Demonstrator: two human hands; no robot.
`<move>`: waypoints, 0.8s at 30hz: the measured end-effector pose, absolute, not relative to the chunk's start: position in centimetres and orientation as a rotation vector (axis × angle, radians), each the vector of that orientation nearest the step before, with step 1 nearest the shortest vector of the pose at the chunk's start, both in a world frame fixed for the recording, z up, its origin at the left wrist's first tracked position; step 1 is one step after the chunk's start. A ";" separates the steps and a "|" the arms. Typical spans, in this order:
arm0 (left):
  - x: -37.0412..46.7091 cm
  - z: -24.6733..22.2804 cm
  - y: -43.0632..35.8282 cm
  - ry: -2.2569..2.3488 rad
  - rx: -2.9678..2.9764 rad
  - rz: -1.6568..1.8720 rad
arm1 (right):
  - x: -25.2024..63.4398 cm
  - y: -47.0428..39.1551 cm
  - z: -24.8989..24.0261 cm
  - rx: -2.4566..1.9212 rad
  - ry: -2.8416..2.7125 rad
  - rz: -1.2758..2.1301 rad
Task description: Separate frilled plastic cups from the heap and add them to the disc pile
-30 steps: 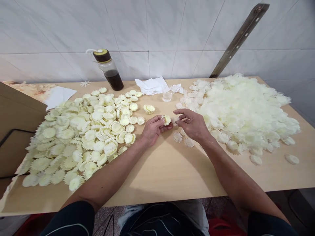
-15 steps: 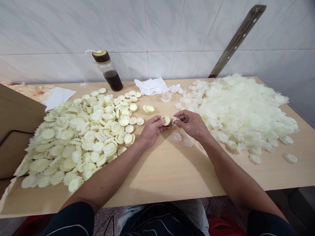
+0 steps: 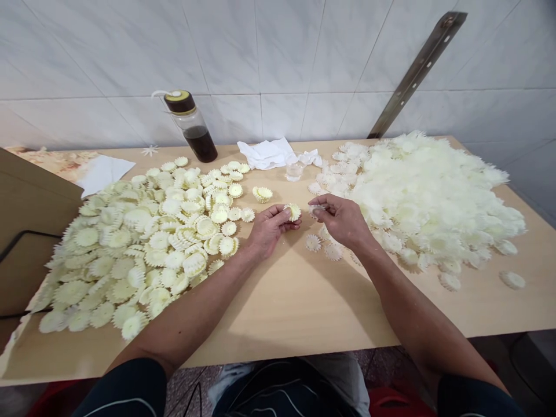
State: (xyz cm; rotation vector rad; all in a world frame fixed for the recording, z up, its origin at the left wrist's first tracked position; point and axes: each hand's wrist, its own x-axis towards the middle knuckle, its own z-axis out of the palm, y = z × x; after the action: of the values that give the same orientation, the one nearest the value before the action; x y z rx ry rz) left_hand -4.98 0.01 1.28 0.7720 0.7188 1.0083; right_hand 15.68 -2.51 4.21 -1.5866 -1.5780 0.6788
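Note:
Between its fingertips my left hand (image 3: 270, 229) pinches a pale yellow scalloped piece (image 3: 293, 212). My right hand (image 3: 341, 219), a short gap to the right, holds a thin whitish toothed disc (image 3: 317, 210) between thumb and fingers. A large pile of yellowish scalloped pieces (image 3: 160, 240) lies to the left of my hands. On the right is a heap of pale translucent toothed pieces (image 3: 425, 191). One cupped yellow piece (image 3: 262, 194) sits on the table just beyond my left hand. Loose whitish discs (image 3: 333, 251) lie below my right hand.
A bottle of dark liquid (image 3: 198, 139) stands near the tiled wall. Crumpled white tissue (image 3: 266, 154) and a small clear cup (image 3: 294, 170) are behind my hands. A cardboard box (image 3: 37, 214) is at the left edge. A metal strip (image 3: 417, 75) leans on the wall.
My right hand has moved slightly right with the whitish disc, widening the gap from the left hand. The left hand still holds the yellow piece in nearly the same place.

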 end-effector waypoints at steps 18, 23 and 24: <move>-4.5 0.1 -0.1 0.787 0.886 0.932 | 14.2 -3.2 3.7 -1.314 -1.888 0.179; -4.6 0.2 -0.1 0.714 0.879 0.917 | 13.5 -3.0 2.2 -1.363 -1.891 0.188; -4.7 0.3 -0.1 0.702 0.867 0.908 | 13.6 -2.9 2.1 -1.379 -1.879 0.191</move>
State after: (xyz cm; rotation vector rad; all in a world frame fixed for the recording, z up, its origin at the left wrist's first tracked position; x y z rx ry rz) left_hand -4.68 -0.13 0.31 0.8673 0.7016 0.9083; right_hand 13.57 -2.93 2.11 -1.3790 -1.8795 0.1912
